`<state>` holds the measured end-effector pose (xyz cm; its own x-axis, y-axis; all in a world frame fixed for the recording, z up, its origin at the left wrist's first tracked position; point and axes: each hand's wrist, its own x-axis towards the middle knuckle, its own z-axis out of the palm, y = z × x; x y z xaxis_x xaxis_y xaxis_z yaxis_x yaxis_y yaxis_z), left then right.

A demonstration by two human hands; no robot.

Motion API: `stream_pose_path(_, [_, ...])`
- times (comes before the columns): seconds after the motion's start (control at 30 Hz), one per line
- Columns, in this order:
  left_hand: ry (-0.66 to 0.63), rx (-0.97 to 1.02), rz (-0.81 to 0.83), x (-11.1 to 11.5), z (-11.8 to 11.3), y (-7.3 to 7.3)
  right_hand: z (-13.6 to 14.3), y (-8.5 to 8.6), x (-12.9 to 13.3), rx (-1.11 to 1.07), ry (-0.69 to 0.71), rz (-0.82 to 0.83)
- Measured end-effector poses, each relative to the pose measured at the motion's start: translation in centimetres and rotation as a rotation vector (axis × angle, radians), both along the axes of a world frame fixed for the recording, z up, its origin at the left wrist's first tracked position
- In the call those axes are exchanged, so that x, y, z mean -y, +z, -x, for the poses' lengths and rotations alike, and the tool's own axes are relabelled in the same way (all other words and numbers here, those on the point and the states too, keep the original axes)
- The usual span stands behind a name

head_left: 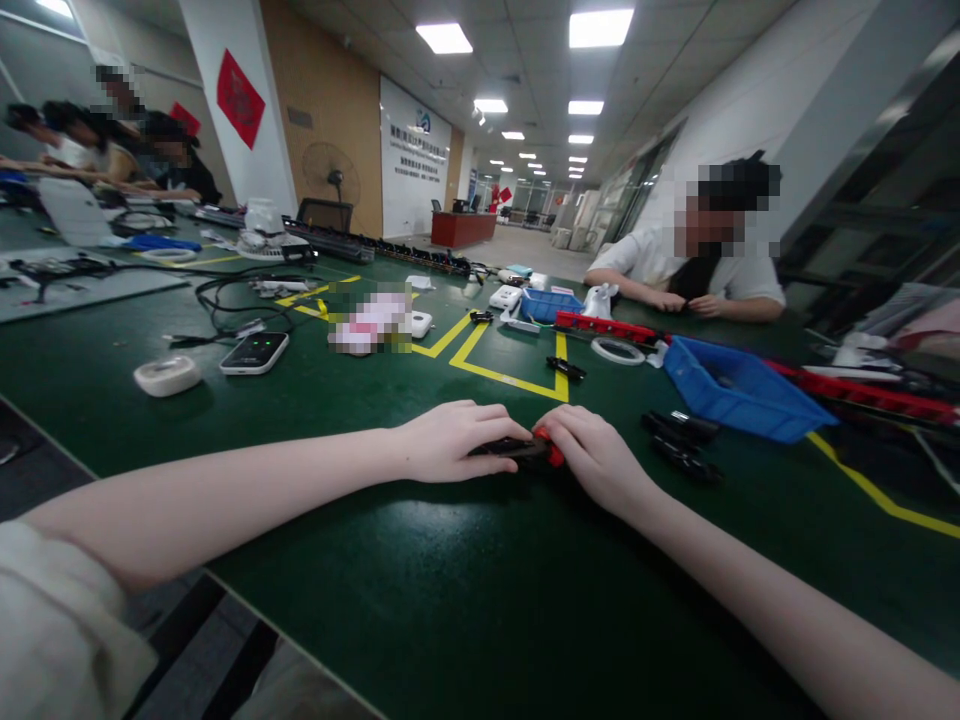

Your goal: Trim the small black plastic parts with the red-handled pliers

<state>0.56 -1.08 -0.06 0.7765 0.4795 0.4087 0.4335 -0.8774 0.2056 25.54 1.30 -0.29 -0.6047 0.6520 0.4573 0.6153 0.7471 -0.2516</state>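
The left hand (pixel 450 442) has thumb and fingers clamped on a black part (pixel 531 452) over the green table (pixel 450 600), and the right hand (pixel 596 457) curls its fingers together on the red piece (pixel 555 452) at that part's right end. The blue plastic bin (pixel 750 410) holds something too blurred to name; the smaller blue basket (pixel 551 307)'s contents are unclear

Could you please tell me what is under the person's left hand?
A black part shows under the left hand, extending toward a red piece at the right hand. The left hand covers the rest, so its full shape cannot be seen.
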Motion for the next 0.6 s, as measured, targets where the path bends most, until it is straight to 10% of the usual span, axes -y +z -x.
stream_pose_path(0.6, [-0.113,-0.109,-0.057,0.18,-0.19,0.06,0.17,0.24,1.03,0.084,0.001,-0.059])
